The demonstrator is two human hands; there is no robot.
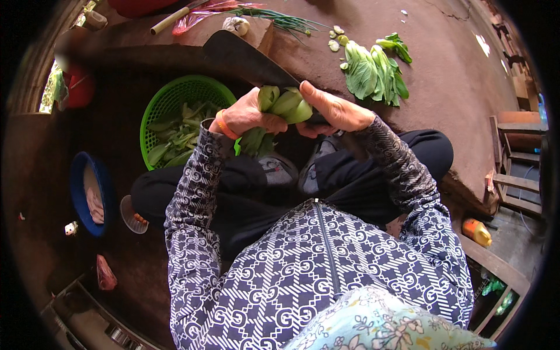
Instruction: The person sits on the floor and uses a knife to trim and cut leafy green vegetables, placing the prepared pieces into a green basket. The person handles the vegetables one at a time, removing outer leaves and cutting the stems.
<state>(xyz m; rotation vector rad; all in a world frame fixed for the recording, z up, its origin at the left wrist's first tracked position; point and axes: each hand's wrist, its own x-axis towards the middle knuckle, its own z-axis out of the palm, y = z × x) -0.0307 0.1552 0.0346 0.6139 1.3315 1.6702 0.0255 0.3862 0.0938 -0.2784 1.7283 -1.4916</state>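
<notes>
Bunched in my left hand [244,114] is a head of bok choy [290,106], its pale stalks pointing right and its leaves hanging below. An orange band circles that wrist. My right hand [338,109] grips a dark, broad-bladed cleaver [248,57], its handle mostly hidden by my fingers. The blade slants up and left behind the stalks, and my right thumb lies by its near end. Close by on the left, a green plastic basket [150,111] holds loose leaves and stalks [181,137]. More bok choy [373,73] lies on the brown floor to the right, with trimmed ends [336,39] beside it.
Ahead are a garlic bulb [236,25], thin green stalks [283,21], and a wooden handle [169,21] by red plastic. Leftward stand a blue basin [76,189] and a clear bowl [128,214]. At right are a wooden frame [519,182] and an orange-yellow bottle [478,233].
</notes>
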